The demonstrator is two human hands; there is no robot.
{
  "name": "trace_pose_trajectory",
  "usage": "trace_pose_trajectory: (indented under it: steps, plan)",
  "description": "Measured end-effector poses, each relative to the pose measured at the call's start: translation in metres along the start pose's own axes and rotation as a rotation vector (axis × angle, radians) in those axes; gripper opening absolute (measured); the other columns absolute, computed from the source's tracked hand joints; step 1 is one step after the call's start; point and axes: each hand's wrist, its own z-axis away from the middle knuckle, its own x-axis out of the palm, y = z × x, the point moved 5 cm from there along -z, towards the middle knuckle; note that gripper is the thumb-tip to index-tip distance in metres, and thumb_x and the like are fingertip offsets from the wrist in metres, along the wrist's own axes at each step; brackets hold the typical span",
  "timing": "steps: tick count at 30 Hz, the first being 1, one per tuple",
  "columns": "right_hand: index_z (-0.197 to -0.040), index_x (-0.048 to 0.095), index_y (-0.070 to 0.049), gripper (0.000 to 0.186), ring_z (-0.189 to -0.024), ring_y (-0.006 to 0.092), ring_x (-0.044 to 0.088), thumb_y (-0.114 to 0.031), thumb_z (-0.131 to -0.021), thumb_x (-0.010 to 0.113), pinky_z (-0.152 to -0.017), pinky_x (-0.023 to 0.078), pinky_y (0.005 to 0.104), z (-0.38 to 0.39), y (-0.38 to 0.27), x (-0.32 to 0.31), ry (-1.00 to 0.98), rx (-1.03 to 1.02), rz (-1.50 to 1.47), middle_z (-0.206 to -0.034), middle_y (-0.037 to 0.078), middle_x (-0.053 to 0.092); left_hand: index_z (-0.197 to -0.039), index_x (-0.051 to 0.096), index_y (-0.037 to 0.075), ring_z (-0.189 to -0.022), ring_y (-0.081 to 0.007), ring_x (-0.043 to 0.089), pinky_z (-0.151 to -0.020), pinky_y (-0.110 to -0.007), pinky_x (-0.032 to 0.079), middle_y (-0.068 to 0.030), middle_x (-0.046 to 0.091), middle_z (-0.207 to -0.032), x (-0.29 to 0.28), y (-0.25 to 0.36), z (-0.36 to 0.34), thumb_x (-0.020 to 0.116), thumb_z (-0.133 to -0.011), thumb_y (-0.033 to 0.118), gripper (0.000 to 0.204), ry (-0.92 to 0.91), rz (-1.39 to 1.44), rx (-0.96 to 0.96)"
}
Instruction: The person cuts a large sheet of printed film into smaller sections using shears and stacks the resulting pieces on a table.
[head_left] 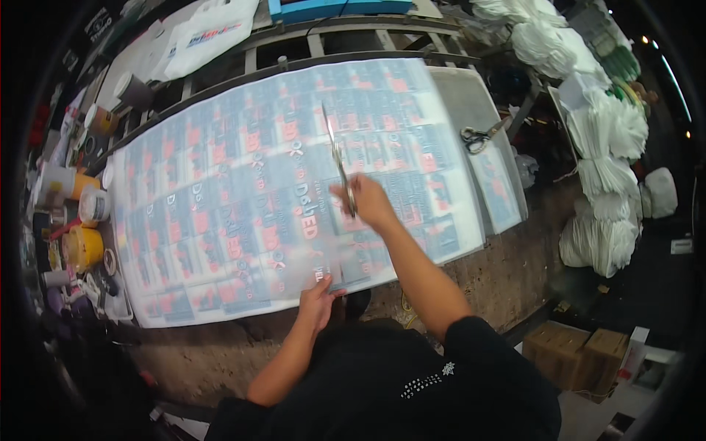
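Note:
A large translucent sheet (287, 213) with rows of blue and red prints lies across the bench. My right hand (368, 200) is closed around the handles of a pair of scissors (337, 156), held over the right half of the sheet. The long blades point toward the far edge, and the hand is slightly blurred. At the sheet's near edge, my left hand (318, 301) pinches the border, with its fingertips on the print. What lies under those fingers is hidden.
A second pair of scissors (482, 136) rests on the right, near a smaller printed piece (496, 191). Tubs, including a yellow one (83, 246), crowd the left side. Bundles of white bags (607, 176) hang at the right. Cardboard boxes (555, 353) stand at lower right.

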Motion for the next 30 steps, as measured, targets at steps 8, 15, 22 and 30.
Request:
trace_pose_trajectory:
  steps: [8, 15, 22, 30]
  plan:
    - [-0.08, 0.054, -0.003, 0.035, -0.058, 0.0122, 0.054, -0.028, -0.073, 0.077, -0.052, 0.044, 0.0274, 0.099, 0.098, 0.032, -0.012, 0.01, -0.175, -0.07, 0.006, 0.06, -0.103, 0.052, 0.012, -0.075, -0.0128, 0.053, -0.06, -0.028, 0.039, -0.001, 0.056, -0.086, 0.022, 0.004, 0.008, 0.056, -0.088, 0.026, 0.021, -0.122, -0.048, 0.051]
    - [-0.082, 0.056, -0.001, 0.03, -0.059, 0.0124, 0.053, -0.02, -0.069, 0.076, -0.056, 0.044, 0.0271, 0.108, 0.067, 0.017, 0.106, -0.202, -0.071, -0.068, 0.006, 0.06, -0.1, 0.053, 0.011, -0.068, -0.0167, 0.05, -0.057, -0.027, 0.038, -0.0056, 0.054, -0.082, 0.037, -0.001, 0.033, 0.056, -0.088, 0.032, 0.025, -0.031, 0.171, 0.045]
    - [-0.085, 0.056, -0.002, 0.031, -0.062, 0.0145, 0.056, -0.02, -0.069, 0.076, -0.061, 0.047, 0.029, 0.132, 0.083, -0.009, 0.237, -0.328, 0.063, -0.068, 0.008, 0.06, -0.098, 0.052, 0.011, -0.065, -0.0148, 0.049, -0.055, -0.027, 0.039, -0.0026, 0.053, -0.081, -0.059, -0.001, 0.006, 0.058, -0.087, 0.029, 0.023, 0.115, 0.045, 0.216]
    - [-0.08, 0.054, -0.003, 0.038, -0.062, 0.023, 0.055, -0.035, -0.075, 0.073, -0.059, 0.044, 0.0372, 0.151, 0.139, -0.04, 0.552, -0.154, 0.067, -0.067, 0.011, 0.058, -0.104, 0.055, 0.006, -0.053, -0.0144, 0.05, -0.045, -0.025, 0.041, -0.0035, 0.055, -0.084, -0.026, -0.003, -0.01, 0.063, -0.083, 0.016, 0.024, 0.153, -0.224, 0.273]
